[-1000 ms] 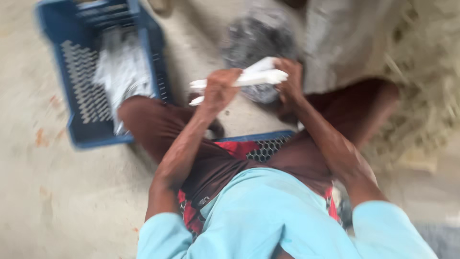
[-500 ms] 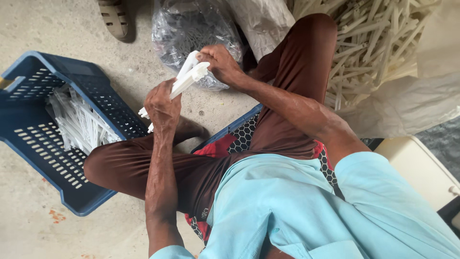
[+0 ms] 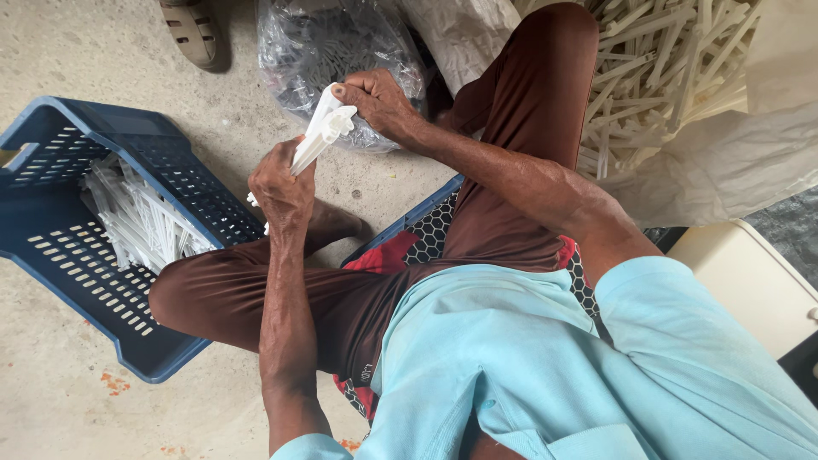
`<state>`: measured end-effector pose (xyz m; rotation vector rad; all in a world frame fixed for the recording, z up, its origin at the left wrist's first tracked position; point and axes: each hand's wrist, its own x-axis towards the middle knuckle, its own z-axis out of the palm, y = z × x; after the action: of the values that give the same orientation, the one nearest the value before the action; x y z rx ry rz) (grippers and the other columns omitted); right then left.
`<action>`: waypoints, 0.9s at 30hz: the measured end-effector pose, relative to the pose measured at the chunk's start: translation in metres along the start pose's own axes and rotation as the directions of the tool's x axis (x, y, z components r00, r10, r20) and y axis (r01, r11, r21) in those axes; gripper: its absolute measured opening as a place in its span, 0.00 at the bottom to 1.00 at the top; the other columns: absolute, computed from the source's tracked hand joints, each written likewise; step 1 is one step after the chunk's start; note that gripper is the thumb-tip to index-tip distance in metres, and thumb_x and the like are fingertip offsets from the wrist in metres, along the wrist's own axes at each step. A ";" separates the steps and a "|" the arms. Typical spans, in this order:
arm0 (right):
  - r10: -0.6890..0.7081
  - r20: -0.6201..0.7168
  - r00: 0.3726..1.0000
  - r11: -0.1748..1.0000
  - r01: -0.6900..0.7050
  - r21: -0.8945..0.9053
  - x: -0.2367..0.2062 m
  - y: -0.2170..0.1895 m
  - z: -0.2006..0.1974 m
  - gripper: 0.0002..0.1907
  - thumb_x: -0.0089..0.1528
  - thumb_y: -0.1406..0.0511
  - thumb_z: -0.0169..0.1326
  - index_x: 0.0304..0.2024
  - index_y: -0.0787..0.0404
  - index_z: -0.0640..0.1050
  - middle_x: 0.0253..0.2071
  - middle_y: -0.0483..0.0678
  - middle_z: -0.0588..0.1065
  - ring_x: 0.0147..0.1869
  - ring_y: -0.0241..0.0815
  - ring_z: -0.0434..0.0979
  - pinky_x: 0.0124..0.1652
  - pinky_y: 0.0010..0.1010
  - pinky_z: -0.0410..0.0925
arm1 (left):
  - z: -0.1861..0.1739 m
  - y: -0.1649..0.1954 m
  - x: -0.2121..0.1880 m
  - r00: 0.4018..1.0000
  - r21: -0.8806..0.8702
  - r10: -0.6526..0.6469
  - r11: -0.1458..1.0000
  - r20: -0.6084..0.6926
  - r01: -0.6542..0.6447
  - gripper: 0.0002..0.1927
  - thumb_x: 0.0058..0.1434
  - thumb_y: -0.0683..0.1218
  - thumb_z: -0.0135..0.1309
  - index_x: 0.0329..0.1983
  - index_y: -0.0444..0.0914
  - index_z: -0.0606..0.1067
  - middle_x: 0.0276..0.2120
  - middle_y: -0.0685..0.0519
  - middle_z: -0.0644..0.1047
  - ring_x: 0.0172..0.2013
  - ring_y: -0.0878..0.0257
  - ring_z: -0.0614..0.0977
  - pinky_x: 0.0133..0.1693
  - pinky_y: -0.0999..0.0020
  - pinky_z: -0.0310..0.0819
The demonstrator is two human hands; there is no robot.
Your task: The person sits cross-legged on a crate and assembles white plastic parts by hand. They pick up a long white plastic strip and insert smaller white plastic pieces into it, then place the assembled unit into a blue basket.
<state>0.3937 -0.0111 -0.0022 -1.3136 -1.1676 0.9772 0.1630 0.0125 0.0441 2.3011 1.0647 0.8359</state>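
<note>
White plastic strips (image 3: 317,140), long and flat with a knobbed end, sat as a small bundle between the person's two hands, held up over the lap and just in front of the clear plastic bag (image 3: 341,43) on the concrete floor (image 3: 68,409). The left hand (image 3: 279,183) was wrapped around the lower part of the bundle, fingers closed into a fist, which seemed meant to keep the strips squared up and stop them from fanning out. The right hand (image 3: 375,100) pinched the upper end, thumb and fingers shut on the topmost strip near its knobbed tip, a grip that looked suited to lining up or seating one piece against the others. Holding the bundle tilted, lower end toward the left knee, kept both ends within sight.

To the person's left lay a dark blue slotted plastic crate (image 3: 77,281), tipped slightly, with a loose sheaf of similar pale strips (image 3: 136,217) resting in it; its place right beside the left knee put it within easy reach of the left hand. To the right, a large heap of cream-coloured plastic sticks (image 3: 656,77) spilled out of a white sack (image 3: 724,170), close to the right knee, probably for the same reason. The person sat low on a blue mesh-topped seat (image 3: 443,221) with a red patterned cloth (image 3: 388,255), legs in brown trousers (image 3: 528,111) spread apart, leaving the hands free working room. A sandalled foot (image 3: 194,32) of someone else stood near the bag.
</note>
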 end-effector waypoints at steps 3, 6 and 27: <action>0.025 -0.010 1.000 1.000 -0.025 -0.006 0.007 0.001 -0.004 0.29 0.69 0.45 0.50 0.22 0.58 0.75 0.14 0.39 0.62 0.17 0.27 0.55 0.15 0.27 0.51 | 0.005 0.000 0.007 1.000 -0.004 0.000 1.000 -0.008 0.000 0.10 0.64 0.41 0.66 0.45 0.35 0.79 0.31 0.49 0.83 0.32 0.62 0.86 0.31 0.66 0.78; 0.065 -0.003 0.998 0.998 -0.065 0.008 0.011 0.002 -0.008 0.30 0.69 0.45 0.50 0.23 0.59 0.75 0.13 0.38 0.62 0.17 0.27 0.54 0.14 0.27 0.50 | 0.007 0.003 0.013 1.000 -0.012 0.005 1.000 -0.012 -0.005 0.10 0.64 0.41 0.66 0.45 0.34 0.79 0.31 0.49 0.83 0.32 0.61 0.86 0.31 0.66 0.78; 0.471 0.218 0.855 0.714 -0.515 0.475 0.000 -0.007 -0.007 0.17 0.76 0.54 0.45 0.39 0.57 0.74 0.23 0.36 0.63 0.19 0.25 0.55 0.17 0.21 0.50 | -0.019 -0.039 -0.002 0.913 -0.564 -0.402 0.739 0.071 0.369 0.12 0.62 0.43 0.65 0.44 0.30 0.80 0.30 0.48 0.82 0.27 0.64 0.83 0.30 0.70 0.76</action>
<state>0.3998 -0.0132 0.0056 -1.1549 -0.5240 1.6251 0.1290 0.0370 0.0327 1.4948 1.0819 0.8963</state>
